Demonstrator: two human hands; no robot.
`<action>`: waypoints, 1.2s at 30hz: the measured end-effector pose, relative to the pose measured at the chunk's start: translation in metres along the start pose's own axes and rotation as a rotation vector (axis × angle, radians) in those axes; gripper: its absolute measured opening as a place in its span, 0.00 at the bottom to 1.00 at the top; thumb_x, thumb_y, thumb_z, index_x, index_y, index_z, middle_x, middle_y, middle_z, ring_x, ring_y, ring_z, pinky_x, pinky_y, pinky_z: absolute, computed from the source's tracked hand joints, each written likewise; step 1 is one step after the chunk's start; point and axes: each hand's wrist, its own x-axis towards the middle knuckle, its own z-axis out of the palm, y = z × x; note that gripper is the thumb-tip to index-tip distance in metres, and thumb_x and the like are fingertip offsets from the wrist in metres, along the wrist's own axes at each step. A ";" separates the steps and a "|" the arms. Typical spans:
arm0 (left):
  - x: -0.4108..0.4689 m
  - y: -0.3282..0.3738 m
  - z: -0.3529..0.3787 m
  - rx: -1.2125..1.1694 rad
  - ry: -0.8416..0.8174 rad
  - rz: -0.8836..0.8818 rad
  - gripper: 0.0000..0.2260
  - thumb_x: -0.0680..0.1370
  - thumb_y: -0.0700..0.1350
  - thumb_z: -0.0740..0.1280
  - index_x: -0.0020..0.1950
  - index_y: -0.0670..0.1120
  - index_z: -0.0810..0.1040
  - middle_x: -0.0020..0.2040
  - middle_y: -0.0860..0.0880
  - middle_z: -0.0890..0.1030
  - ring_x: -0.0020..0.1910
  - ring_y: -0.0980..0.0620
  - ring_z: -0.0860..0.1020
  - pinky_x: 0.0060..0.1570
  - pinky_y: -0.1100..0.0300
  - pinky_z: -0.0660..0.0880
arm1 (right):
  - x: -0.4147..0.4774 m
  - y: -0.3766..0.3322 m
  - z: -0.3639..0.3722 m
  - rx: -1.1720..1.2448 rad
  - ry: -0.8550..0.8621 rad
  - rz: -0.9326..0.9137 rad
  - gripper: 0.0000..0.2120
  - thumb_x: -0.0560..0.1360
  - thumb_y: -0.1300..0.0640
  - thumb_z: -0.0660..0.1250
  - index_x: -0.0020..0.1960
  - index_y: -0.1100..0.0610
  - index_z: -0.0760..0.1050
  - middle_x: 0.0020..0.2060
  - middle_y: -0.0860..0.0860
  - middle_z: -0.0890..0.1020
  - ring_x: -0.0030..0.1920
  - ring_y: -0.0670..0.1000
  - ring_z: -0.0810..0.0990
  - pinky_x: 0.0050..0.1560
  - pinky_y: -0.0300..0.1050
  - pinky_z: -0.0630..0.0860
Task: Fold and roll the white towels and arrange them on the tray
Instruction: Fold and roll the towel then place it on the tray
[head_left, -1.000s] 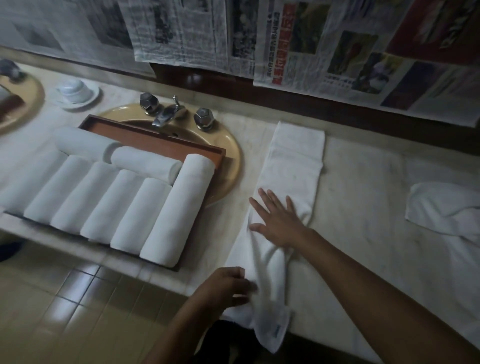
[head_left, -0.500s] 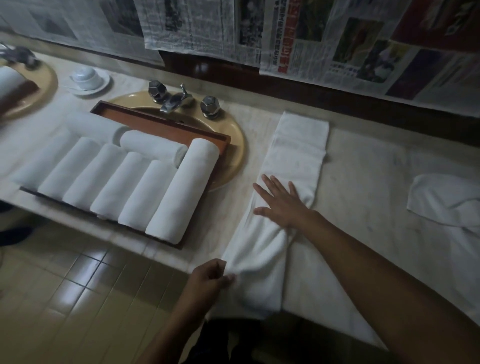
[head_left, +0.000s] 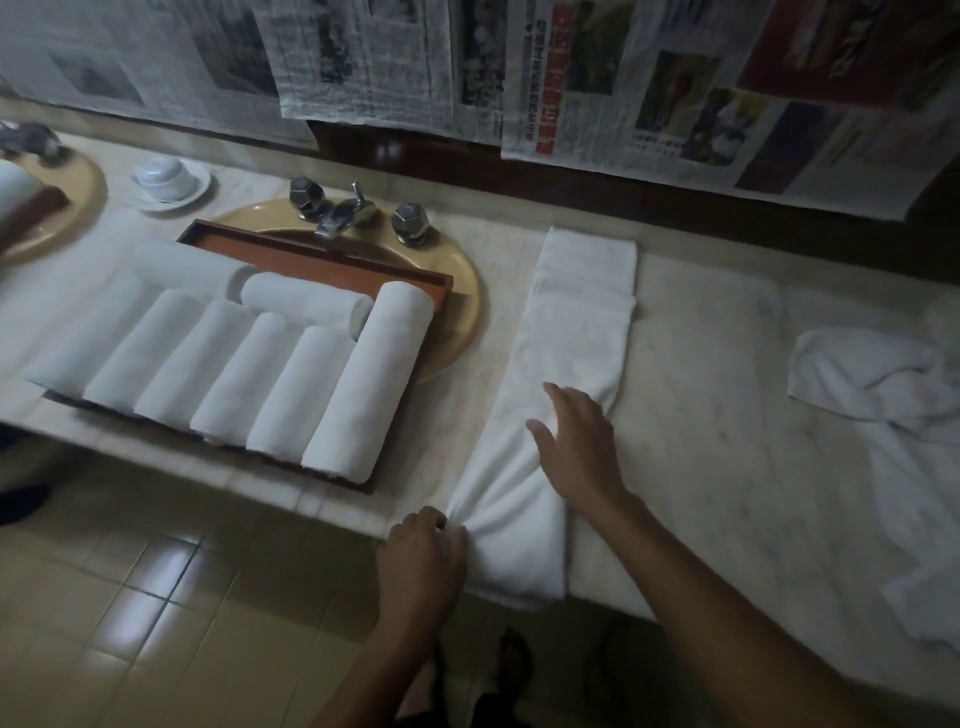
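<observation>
A long folded white towel (head_left: 566, 395) lies on the counter (head_left: 727, 415), right of a tray (head_left: 332, 260) of rolled towels (head_left: 270, 374). The left hand (head_left: 423, 556) seems to pinch its near edge; the right hand (head_left: 582, 441) rests flat, fingers spread, on its middle.

Single head-worn wide-angle camera. Faces forward and steeply down from standing position at counter (head_left: 727, 493) front edge. Close range: left hand (head_left: 421, 556), right hand (head_left: 582, 447) at lower centre. Counter runs diagonally across frame. Top reaches newspaper-covered wall (head_left: 363, 67); lower left, tiled floor (head_left: 156, 597).
</observation>
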 end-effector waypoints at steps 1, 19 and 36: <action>0.004 0.002 0.000 0.007 -0.012 0.036 0.10 0.79 0.55 0.63 0.47 0.49 0.77 0.43 0.51 0.79 0.44 0.48 0.78 0.46 0.49 0.76 | -0.024 0.001 -0.004 0.056 0.071 0.095 0.20 0.79 0.50 0.69 0.68 0.56 0.74 0.62 0.59 0.78 0.63 0.62 0.75 0.61 0.57 0.74; 0.041 0.002 -0.026 -0.051 -0.291 0.041 0.09 0.74 0.48 0.77 0.39 0.49 0.79 0.35 0.51 0.82 0.31 0.53 0.82 0.34 0.58 0.81 | -0.150 -0.006 -0.008 0.447 -0.101 0.806 0.19 0.74 0.55 0.76 0.62 0.58 0.78 0.56 0.54 0.84 0.59 0.57 0.82 0.58 0.48 0.77; 0.046 0.016 -0.019 0.104 -0.224 0.268 0.17 0.75 0.53 0.75 0.59 0.48 0.77 0.54 0.51 0.79 0.53 0.48 0.79 0.46 0.56 0.74 | -0.146 -0.004 0.007 0.097 0.233 0.452 0.24 0.76 0.54 0.73 0.69 0.59 0.73 0.66 0.58 0.77 0.65 0.61 0.75 0.63 0.55 0.74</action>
